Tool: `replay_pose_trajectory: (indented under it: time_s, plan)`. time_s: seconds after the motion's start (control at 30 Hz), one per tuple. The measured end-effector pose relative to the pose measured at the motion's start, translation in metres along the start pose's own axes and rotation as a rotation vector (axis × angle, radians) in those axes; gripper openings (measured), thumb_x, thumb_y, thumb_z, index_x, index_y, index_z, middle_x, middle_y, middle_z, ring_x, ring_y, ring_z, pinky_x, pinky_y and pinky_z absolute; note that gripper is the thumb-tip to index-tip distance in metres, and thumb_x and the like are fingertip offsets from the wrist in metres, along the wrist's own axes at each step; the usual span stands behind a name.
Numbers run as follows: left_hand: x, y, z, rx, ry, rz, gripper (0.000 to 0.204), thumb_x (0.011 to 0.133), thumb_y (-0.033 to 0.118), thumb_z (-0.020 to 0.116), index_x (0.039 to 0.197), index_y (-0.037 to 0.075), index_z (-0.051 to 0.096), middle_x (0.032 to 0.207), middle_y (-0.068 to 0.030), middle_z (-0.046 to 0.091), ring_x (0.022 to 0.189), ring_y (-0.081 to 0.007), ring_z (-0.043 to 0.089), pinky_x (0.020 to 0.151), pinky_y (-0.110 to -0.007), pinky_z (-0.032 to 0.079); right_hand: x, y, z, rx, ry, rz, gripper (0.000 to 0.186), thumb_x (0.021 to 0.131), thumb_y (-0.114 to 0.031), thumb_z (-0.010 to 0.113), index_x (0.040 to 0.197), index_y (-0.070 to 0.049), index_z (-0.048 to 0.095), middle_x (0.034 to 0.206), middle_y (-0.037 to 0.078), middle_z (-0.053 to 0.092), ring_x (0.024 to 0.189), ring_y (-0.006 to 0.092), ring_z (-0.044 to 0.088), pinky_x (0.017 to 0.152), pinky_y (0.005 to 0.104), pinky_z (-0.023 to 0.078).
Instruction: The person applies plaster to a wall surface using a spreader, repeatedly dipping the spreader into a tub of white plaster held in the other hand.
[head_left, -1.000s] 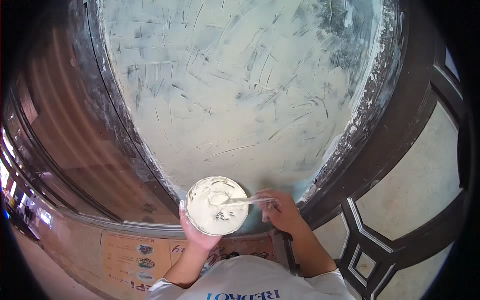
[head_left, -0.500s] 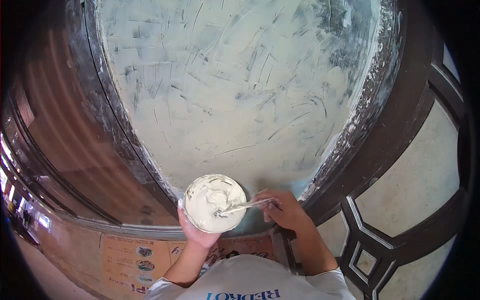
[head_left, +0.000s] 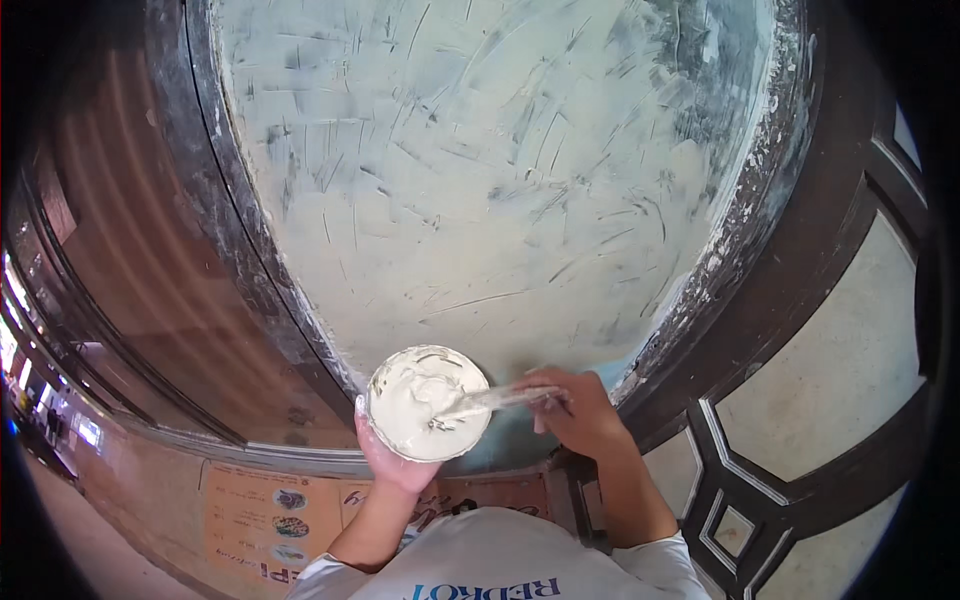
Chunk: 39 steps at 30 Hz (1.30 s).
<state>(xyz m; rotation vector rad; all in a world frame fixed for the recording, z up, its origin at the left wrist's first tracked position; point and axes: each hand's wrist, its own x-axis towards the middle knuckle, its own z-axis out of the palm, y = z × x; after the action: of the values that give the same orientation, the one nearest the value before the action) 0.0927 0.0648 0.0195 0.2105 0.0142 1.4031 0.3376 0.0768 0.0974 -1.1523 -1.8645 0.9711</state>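
A round bowl point(head_left: 376, 425) of creamy white putty point(head_left: 405, 405) rests in my left hand point(head_left: 392, 466), whose fingers and palm cup it from the left and below. My right hand point(head_left: 575, 408) grips a narrow putty knife point(head_left: 490, 399), its blade coated in the same paste. The blade reaches left over the bowl's rim, with its tip in the putty, where a few dark streaks show. Beyond the bowl stands a tall panel point(head_left: 450, 230) smeared with pale, uneven strokes and dark scratches.
Dark, putty-spattered frame edges point(head_left: 745, 215) border the panel. On the right is dark wood latticework point(head_left: 745, 450) with pale insets. A brown glossy panel point(head_left: 150, 260) stands on the left. An orange printed sheet point(head_left: 270, 525) lies low at left, beside my body.
The putty knife has turned so more of its flat blade shows, and my right hand has shifted slightly right. The bowl stays almost in place. The view has moved a little.
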Motion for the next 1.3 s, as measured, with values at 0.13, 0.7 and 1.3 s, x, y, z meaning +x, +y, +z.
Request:
replay_pose_trajectory:
  time_s: [0.13, 0.7, 1.3]
  plan:
    - [0.000, 0.004, 0.003, 0.041, 0.008, 0.054, 0.079, 0.090, 0.065, 0.041, 0.149, 0.012, 0.041, 0.154, -0.0138, 0.039, 0.140, -0.0385, 0.038, 0.116, -0.057, 0.029, 0.008, -0.016, 0.003, -0.235, -0.006, -0.025, 0.019, 0.094, -0.019, 0.063, 0.111, -0.014, 0.069, 0.073, 0.010, 0.068, 0.061, 0.0229, 0.066, 0.060, 0.0356, 0.050]
    - [-0.004, -0.001, 0.003, 0.015, 0.061, 0.088, 0.073, 0.094, 0.061, 0.037, 0.147, 0.011, 0.043, 0.152, -0.0143, 0.042, 0.138, -0.0376, 0.041, 0.114, -0.056, 0.031, 0.010, 0.011, 0.033, 0.290, -0.133, 0.115, 0.037, 0.103, -0.037, 0.052, 0.114, -0.003, 0.063, 0.072, 0.008, 0.067, 0.055, 0.0100, 0.056, 0.054, 0.0275, 0.045]
    - [-0.001, -0.009, 0.007, 0.075, 0.084, 0.041, 0.073, 0.095, 0.062, 0.035, 0.148, 0.012, 0.042, 0.154, -0.0145, 0.039, 0.139, -0.0385, 0.039, 0.115, -0.058, 0.030, -0.010, 0.055, -0.011, 0.535, -0.100, -0.199, 0.058, 0.084, -0.032, 0.079, 0.132, -0.008, 0.055, 0.132, 0.006, 0.055, 0.109, 0.0142, 0.057, 0.092, 0.0322, 0.049]
